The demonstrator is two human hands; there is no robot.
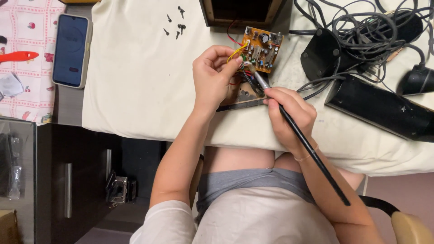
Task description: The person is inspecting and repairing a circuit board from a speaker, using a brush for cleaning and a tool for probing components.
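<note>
board: an orange circuit board (261, 49) is propped on the cream cloth (135, 81), just in front of the open wooden speaker box (242, 11), with red and yellow wires (236, 49) running off it
left hand: the left hand (214, 74) is closed on the wires at the board's near-left edge, pinched tight between fingers and thumb
right hand: the right hand (289, 115) is wrapped pen-style round a black soldering iron (303, 140), just near-right of the board, tip laid at the board's near edge
done so far: the board is already pulled out of the box, and the screws (177, 22) are out, scattered left of the board
left to do: looks like mid-job, the joint is being worked on; board not back in, screws not refitted
other stuff: a phone (71, 49) is lying far left of the board, a black speaker (379, 106) and tangled cables (361, 27) are off to its right
</note>
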